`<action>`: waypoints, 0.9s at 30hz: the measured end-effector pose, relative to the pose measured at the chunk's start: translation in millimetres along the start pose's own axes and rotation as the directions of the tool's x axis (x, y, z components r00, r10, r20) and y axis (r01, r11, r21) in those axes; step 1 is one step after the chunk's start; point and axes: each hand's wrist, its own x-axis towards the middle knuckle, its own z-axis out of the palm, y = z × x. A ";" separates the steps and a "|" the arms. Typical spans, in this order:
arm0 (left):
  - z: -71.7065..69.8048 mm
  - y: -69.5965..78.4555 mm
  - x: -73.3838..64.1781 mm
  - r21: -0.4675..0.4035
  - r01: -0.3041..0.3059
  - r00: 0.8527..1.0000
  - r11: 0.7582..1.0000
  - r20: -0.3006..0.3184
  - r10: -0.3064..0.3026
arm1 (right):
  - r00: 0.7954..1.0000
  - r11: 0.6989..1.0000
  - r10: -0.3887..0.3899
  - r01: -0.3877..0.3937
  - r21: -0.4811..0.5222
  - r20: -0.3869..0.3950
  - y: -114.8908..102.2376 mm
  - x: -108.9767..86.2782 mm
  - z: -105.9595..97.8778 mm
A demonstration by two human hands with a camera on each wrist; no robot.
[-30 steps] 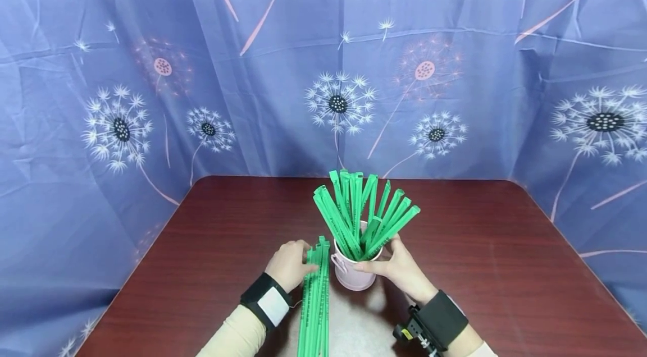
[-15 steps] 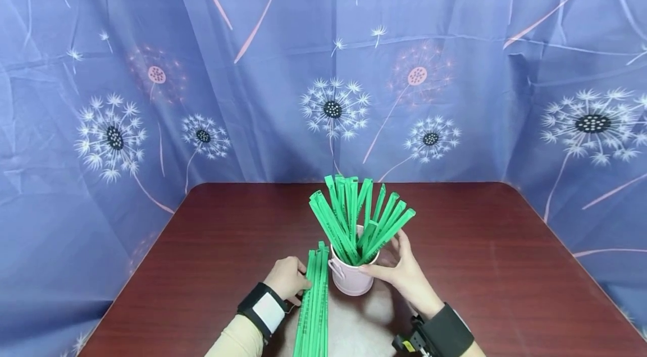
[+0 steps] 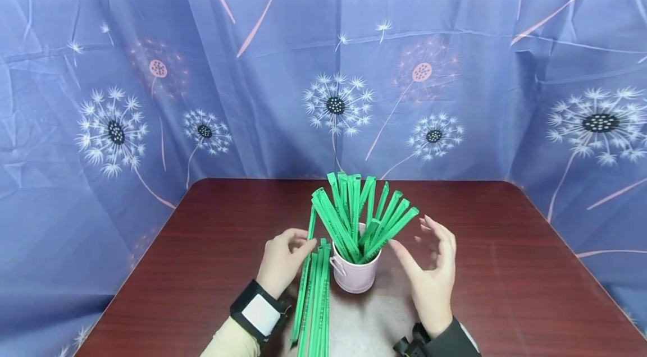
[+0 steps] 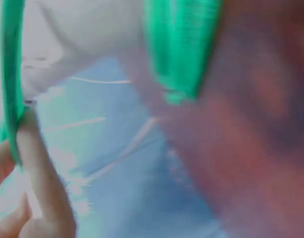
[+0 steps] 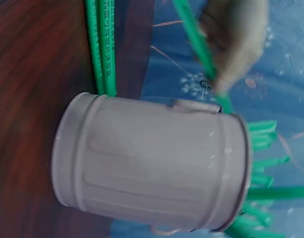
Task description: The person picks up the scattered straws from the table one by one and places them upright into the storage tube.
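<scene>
My left hand (image 3: 281, 262) pinches one long green wrapped straw (image 3: 301, 296), printed with dark lettering, between thumb and fingers. In the left wrist view that straw (image 4: 12, 74) runs along the left edge, partly blurred. Its upper end reaches near the straws in the bucket. Beside it on the table lies a bundle of similar straws (image 3: 318, 303). A pale pink metal bucket (image 3: 354, 279) stands upright, full of green straws (image 3: 337, 222) fanning out over its rim. My right hand (image 3: 432, 281) hovers at the bucket's right, fingers spread and apart from it.
The dark red wooden table (image 3: 222, 222) runs back to a blue curtain (image 3: 273, 110) with dandelion prints. Small handles (image 3: 337, 266) stick out from the bucket's side. The bundle lies close to the bucket's left.
My left hand has separated one straw from the bundle and raised it up and forward. My right hand has let go of the bucket and moved off to the right.
</scene>
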 end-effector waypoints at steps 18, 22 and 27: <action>19.3 66.7 -35.4 -0.223 -0.666 0.744 0.712 -0.133 0.654 | 0.940 0.926 -0.212 0.105 0.364 0.266 -34.6 -9.2 16.2; 19.6 65.9 -35.5 -0.218 -0.683 0.729 0.697 -0.137 0.671 | 0.943 0.919 -0.200 0.086 0.384 0.267 -37.0 -6.1 15.2; 19.0 64.1 -36.1 -0.217 -0.685 0.726 0.696 -0.116 0.678 | 0.933 0.943 -0.171 0.062 0.326 0.317 -40.9 -4.9 14.5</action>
